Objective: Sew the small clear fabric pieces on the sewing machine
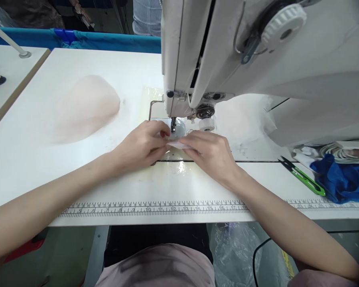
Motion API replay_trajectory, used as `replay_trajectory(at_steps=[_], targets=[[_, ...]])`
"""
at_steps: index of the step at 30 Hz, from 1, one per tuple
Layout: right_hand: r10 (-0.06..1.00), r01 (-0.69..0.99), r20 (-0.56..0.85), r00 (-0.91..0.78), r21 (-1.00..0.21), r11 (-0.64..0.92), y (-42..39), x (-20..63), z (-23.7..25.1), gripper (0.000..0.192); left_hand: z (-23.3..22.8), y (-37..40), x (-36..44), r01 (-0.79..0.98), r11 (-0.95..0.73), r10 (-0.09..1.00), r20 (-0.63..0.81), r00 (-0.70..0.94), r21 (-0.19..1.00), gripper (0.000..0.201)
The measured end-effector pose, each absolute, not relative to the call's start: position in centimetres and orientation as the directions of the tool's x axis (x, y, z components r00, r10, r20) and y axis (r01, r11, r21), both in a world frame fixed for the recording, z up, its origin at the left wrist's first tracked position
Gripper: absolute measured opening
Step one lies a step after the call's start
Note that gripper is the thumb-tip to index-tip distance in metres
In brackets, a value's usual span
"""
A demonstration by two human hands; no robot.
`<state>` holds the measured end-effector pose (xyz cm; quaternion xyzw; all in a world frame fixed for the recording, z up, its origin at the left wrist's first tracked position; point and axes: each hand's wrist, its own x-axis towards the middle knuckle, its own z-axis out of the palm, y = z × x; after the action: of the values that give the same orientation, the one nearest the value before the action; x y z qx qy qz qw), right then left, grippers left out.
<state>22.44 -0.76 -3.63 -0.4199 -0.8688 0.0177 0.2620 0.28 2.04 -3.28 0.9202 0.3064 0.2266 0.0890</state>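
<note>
- Left hand [143, 145]: fingers curled, tips pinching the left edge of a small pale fabric piece [179, 144] just in front of the presser foot [173, 126].
- Right hand [211, 153]: fingers bent, thumb and forefinger gripping the right edge of the same piece; the two hands almost meet at their fingertips.
- Fabric piece: lies flat on the machine bed directly below the needle area — mostly covered by the fingers, so its full outline cannot be told.
- Sewing machine [257, 63]: white head stands above and behind both hands; a ribbed dial sits on its upper face.
- Table [77, 179]: white top, with a printed ruler strip [155, 208] along the near edge.
- Pale pink fabric stack [83, 105]: rests on the table, well to the left of the hands.
- Thread snips [302, 175]: green-handled, lying on the table to the right, just beside a blue cloth [341, 179].
- Far edge: a blue bin wall [107, 40] runs behind the table — a striped garment shows beyond it.
</note>
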Motion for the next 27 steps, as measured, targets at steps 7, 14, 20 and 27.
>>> replay_trajectory(at_steps=[7,14,20,27], targets=[[0.607,0.691,0.463,-0.646,0.016,0.723,-1.7,22.5,-3.2,0.019,-3.0,-0.9,0.2,0.549,-0.781,0.44,0.362,0.822,-0.298,0.033],[0.588,0.682,0.467,-0.66,0.045,0.73,-1.7,22.4,-3.5,0.022,-2.9,-1.1,0.1,0.555,-0.796,0.469,0.334,0.818,-0.241,0.029],[0.57,0.675,0.491,-0.659,0.053,0.736,-1.5,22.3,-3.7,0.025,-3.1,-0.8,0.2,0.575,-0.797,0.482,0.377,0.791,-0.185,0.03],[0.607,0.712,0.479,-0.633,0.053,0.7,-0.3,22.2,-4.5,0.025,-3.4,0.5,0.1,0.633,-0.771,0.591,0.295,0.751,-0.066,0.032]])
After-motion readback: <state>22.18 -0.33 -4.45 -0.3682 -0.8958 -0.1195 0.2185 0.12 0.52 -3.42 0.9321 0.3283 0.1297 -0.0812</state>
